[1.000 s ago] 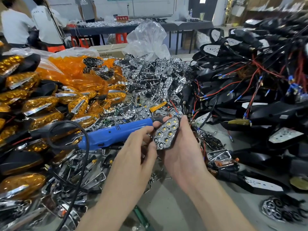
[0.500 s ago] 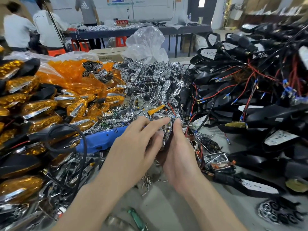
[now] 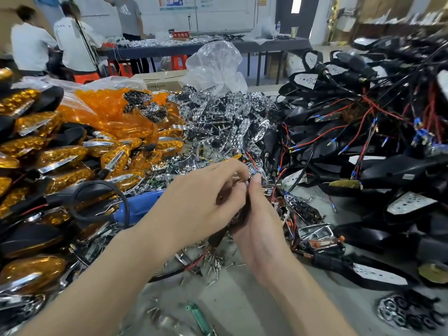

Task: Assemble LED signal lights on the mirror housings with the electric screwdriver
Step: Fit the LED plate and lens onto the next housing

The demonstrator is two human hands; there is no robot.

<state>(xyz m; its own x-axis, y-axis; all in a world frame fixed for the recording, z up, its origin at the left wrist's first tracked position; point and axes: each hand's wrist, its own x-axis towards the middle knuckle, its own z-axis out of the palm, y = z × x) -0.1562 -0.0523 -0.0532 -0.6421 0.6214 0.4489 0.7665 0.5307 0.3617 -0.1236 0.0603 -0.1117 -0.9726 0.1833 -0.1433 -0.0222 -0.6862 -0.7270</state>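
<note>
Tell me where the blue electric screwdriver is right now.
Head view, left of centre: the blue screwdriver lies partly hidden behind the left hand, with the pile of amber lights to its left.

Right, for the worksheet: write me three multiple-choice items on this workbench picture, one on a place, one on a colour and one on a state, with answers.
1. Where is the blue electric screwdriver?
A. Hanging from a hook
B. Lying on the bench, left of the hands
C. Standing upright in a holder

2. What colour are the lens covers heaped at the left?
A. Green
B. White
C. Amber

3. What are the left hand and the right hand doing?
A. Both hold one dark part between them
B. Both lie flat on the bench
C. Both hang empty at the person's sides

Answers: 1 B, its blue body lies flat there with no hand on it; 2 C, the heap shines orange-amber; 3 A, the fingers of both hands curl round the part.
</note>
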